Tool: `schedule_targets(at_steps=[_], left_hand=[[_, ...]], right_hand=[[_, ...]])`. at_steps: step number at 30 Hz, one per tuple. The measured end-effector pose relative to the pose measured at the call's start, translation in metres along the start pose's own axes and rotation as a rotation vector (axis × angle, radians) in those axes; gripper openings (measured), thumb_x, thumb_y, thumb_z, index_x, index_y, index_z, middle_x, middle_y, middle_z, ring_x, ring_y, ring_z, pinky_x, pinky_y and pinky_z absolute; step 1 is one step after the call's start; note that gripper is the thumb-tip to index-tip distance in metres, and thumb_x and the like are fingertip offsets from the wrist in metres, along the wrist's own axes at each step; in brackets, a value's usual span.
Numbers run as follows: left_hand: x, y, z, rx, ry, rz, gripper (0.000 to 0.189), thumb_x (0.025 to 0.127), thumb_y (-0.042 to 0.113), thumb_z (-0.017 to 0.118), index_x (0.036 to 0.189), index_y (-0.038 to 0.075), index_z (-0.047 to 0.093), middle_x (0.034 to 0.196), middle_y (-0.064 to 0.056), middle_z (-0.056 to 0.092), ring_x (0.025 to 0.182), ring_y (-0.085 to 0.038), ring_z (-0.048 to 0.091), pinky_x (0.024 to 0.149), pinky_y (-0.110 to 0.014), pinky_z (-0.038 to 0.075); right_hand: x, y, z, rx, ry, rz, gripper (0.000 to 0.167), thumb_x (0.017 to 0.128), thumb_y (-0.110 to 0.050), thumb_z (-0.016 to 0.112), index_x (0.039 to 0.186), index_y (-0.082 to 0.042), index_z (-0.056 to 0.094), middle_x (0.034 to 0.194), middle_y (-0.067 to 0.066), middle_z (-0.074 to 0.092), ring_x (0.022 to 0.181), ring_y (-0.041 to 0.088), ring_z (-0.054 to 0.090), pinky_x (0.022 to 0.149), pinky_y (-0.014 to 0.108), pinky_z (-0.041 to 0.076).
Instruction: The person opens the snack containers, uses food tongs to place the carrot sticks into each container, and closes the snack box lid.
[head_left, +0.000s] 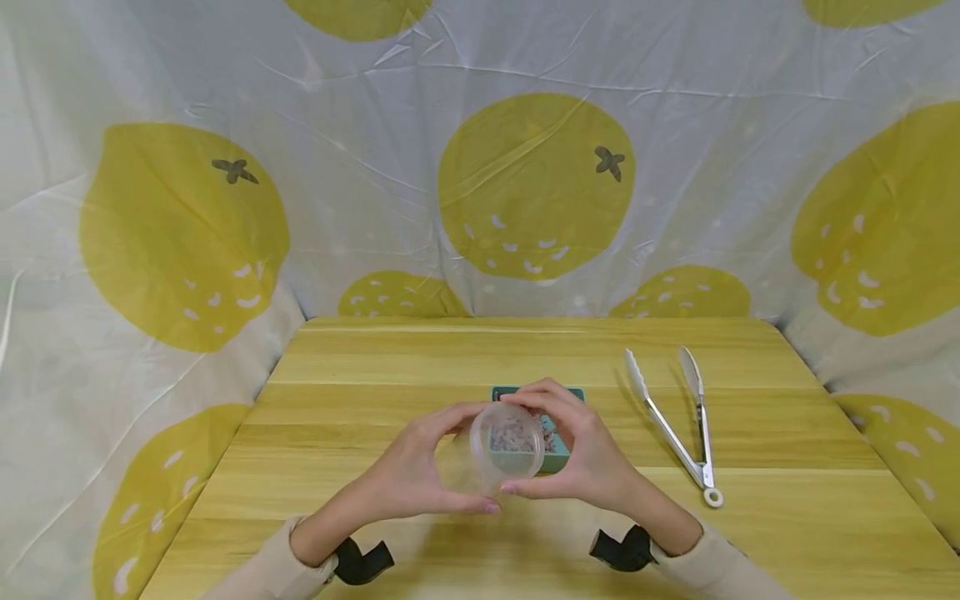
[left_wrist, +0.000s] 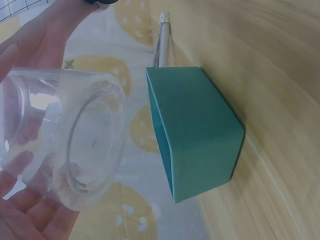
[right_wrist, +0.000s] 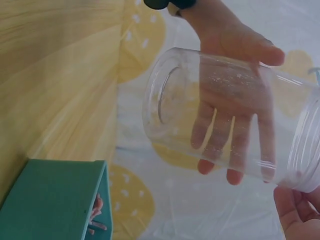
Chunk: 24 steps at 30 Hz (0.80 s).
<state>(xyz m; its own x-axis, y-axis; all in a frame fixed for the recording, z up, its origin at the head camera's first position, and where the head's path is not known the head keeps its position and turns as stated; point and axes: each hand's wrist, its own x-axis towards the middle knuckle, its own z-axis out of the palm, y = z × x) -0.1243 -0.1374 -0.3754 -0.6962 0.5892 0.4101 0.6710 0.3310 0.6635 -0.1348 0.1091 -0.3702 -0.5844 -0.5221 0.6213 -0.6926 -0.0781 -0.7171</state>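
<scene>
A clear plastic jar [head_left: 491, 446] is held tilted above the table between both hands. In the head view one round end faces me, and the right wrist view shows its ridged neck and smooth base. Curved around one side of the jar, my left hand [head_left: 411, 467] has its thumb below and fingers above. From the other side, my right hand [head_left: 588, 450] holds it near the ridged end. Beyond the jar stands a green rectangular box [left_wrist: 205, 130], partly hidden by hands and jar. Small pinkish strips [right_wrist: 96, 210] lie inside it. The jar looks empty.
Metal tongs [head_left: 678, 437] with white tips lie spread apart on the table to the right. The wooden table [head_left: 352, 358] is bordered by a hanging cloth [head_left: 360, 167] printed with lemons, at the back and both sides.
</scene>
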Motion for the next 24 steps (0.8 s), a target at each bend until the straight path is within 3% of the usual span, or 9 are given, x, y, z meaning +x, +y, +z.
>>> schedule_targets(at_steps=[8, 16, 24], left_hand=[[0.001, -0.007, -0.001, 0.029, 0.028, -0.039, 0.084, 0.071, 0.045, 0.090, 0.141, 0.019, 0.052, 0.126, 0.014, 0.062, 0.109, -0.009, 0.060, 0.093, -0.038, 0.053], [0.006, -0.012, -0.004, 0.058, 0.036, -0.056, 0.085, 0.069, 0.047, 0.091, 0.141, 0.020, 0.055, 0.126, 0.012, 0.064, 0.108, -0.009, 0.062, 0.093, -0.036, 0.053], [0.012, -0.018, -0.008, 0.099, 0.035, -0.047, 0.086, 0.067, 0.049, 0.091, 0.141, 0.021, 0.057, 0.129, 0.009, 0.064, 0.111, -0.010, 0.062, 0.092, -0.035, 0.053]], right_hand=[[0.002, 0.003, -0.004, -0.003, 0.022, 0.029, 0.079, 0.066, -0.001, 0.093, 0.135, 0.000, 0.054, 0.124, 0.013, 0.053, 0.110, 0.026, 0.053, 0.097, 0.036, 0.050], [0.005, 0.007, -0.008, 0.008, 0.017, 0.057, 0.078, 0.067, 0.001, 0.092, 0.135, 0.003, 0.055, 0.124, 0.016, 0.054, 0.110, 0.038, 0.053, 0.102, 0.035, 0.047], [0.011, 0.015, -0.015, 0.041, -0.011, 0.058, 0.076, 0.067, 0.003, 0.091, 0.134, 0.005, 0.056, 0.123, 0.018, 0.054, 0.112, 0.033, 0.054, 0.103, 0.035, 0.046]])
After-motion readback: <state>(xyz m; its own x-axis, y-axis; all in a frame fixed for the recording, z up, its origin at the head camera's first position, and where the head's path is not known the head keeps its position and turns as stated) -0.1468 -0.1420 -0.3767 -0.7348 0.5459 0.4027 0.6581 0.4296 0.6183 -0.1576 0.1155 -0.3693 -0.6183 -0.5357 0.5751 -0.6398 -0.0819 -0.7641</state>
